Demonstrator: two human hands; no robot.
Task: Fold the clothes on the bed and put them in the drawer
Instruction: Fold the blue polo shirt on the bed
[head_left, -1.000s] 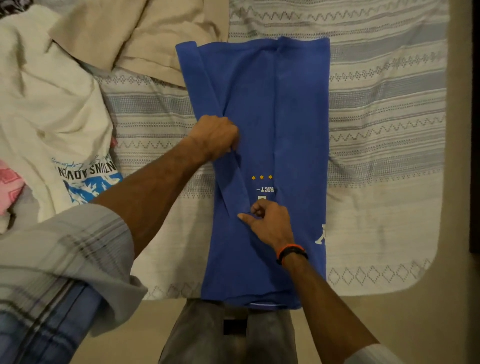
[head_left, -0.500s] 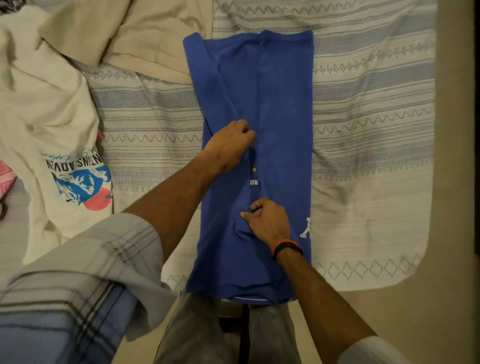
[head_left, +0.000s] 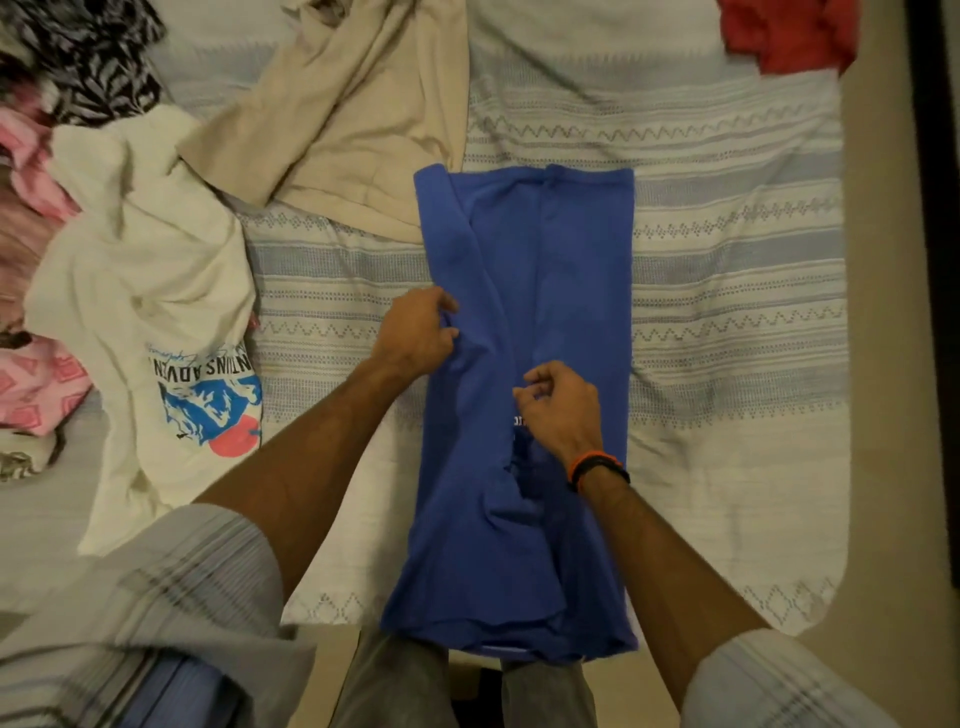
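**Blue shirt held mid-fold on the bed**

A blue shirt (head_left: 561, 270) is spread lengthwise on the striped bedspread (head_left: 727, 270) of the bed, its near hem hanging over the edge. Its left folded edge is pinched by the left hand (head_left: 415, 332), fingers curled round the cloth. A bunch of fabric near the middle is gripped by the right hand (head_left: 563, 405). A cream printed shirt (head_left: 156, 291) and a beige garment (head_left: 353, 119) are lying to the left.

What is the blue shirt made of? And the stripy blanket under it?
The blue shirt looks like soft, matte knit cloth, maybe cotton or a sports jersey: it bunches into loose folds where both hands pinch it. The bedspread looks like woven cotton, since its zigzag and dotted bands seem woven into it. The exact fibre can't be told.
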